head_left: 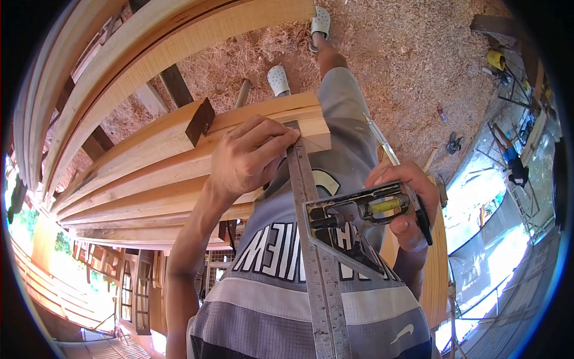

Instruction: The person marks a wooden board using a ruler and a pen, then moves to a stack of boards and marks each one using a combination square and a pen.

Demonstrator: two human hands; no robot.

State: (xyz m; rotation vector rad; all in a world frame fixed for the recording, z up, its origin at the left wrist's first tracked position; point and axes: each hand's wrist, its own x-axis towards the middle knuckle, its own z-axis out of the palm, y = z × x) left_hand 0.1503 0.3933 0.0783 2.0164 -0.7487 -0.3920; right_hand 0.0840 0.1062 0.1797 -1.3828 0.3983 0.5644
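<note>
A combination square spans the space before my torso, its steel rule [320, 281] running from the wood's end down over my shirt. My left hand [251, 155] is closed, its fingertips pinching the rule's far end against the end of a light wooden beam [315, 128]. A thin line shows on that beam's face. My right hand [409, 191] grips the square's black-edged head [353, 209], which has a yellow vial in it. Between the same fingers sits a pen [382, 140], its clear end pointing up and away and its black end down.
Several long planks [143, 173] lie stacked on the left, with thick curved boards [197, 45] beyond them. Wood shavings [406, 54] cover the ground around my clog-like shoes [278, 79]. At far right are another person [515, 164] and a metal frame. A small red object [441, 113] lies on the shavings.
</note>
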